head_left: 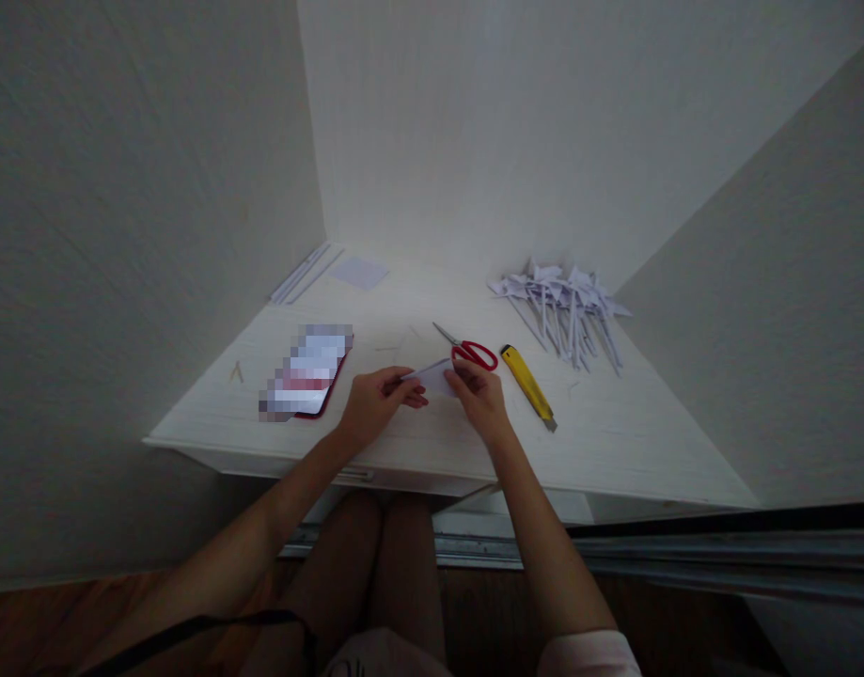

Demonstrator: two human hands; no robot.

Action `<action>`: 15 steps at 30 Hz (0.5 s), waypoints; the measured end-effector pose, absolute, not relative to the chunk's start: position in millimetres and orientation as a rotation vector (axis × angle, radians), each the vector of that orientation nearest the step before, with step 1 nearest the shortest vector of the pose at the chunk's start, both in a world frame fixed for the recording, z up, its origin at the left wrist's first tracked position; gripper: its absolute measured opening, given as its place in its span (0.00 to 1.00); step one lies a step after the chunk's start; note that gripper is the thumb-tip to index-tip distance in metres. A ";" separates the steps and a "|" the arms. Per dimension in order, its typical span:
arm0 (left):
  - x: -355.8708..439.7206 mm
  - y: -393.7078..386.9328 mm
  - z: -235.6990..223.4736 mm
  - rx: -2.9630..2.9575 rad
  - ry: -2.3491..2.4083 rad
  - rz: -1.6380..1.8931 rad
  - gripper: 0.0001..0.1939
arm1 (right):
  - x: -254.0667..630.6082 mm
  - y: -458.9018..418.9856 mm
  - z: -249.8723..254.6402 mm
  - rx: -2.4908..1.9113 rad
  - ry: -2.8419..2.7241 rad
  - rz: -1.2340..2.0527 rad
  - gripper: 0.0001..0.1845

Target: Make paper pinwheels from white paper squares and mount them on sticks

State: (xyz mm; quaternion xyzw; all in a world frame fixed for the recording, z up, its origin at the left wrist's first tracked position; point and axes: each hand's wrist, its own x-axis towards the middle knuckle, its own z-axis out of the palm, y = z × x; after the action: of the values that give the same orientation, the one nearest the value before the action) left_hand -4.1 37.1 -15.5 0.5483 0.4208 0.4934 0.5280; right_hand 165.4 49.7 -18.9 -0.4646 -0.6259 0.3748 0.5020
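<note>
Pale walls point(474, 122) enclose a white tabletop point(615, 451), with a small folded paper point(433, 379) held over its near part.
Left hand point(375, 404) and right hand point(482, 400) sit slightly apart, each pinching one end of the paper between thumb and fingers; it looks partly folded, its shape seemingly unfinished. Much appears done: a heap of pointed paper shapes on stems point(562, 299) lies at the far right. Little seems left: a few thin paper sticks point(301, 273) and a flat paper square point(361, 273) lie unused at the far left. Red-handled scissors point(461, 344) and a yellow cutter point(528, 385), blade out, rest near the right hand; a phone point(311, 367) lies left of the left hand.
</note>
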 end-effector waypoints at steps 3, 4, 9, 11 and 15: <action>-4.7 37.6 -18.8 1.327 1.009 1.188 0.16 | 164.8 49.2 -17.6 -1.129 -1.514 0.890 0.13; -4.9 37.7 -19.5 1.334 1.008 1.192 0.16 | 164.5 49.1 -17.2 -1.128 -1.512 0.890 0.14; -5.0 36.7 -21.5 1.361 0.990 1.206 0.17 | 163.9 49.1 -17.7 -1.131 -1.488 0.874 0.13; -4.5 35.6 -21.4 1.378 0.982 1.211 0.17 | 164.0 49.2 -19.2 -1.131 -1.475 0.865 0.13; -3.6 33.2 -19.5 1.409 0.976 1.229 0.16 | 163.5 49.1 -21.3 -1.125 -1.429 0.879 0.13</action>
State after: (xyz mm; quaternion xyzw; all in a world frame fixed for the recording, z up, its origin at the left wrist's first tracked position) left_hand -3.6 33.2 -19.5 0.5809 0.4025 0.5069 0.4936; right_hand 163.5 49.1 -21.3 -0.4717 -0.5989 0.3686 0.5320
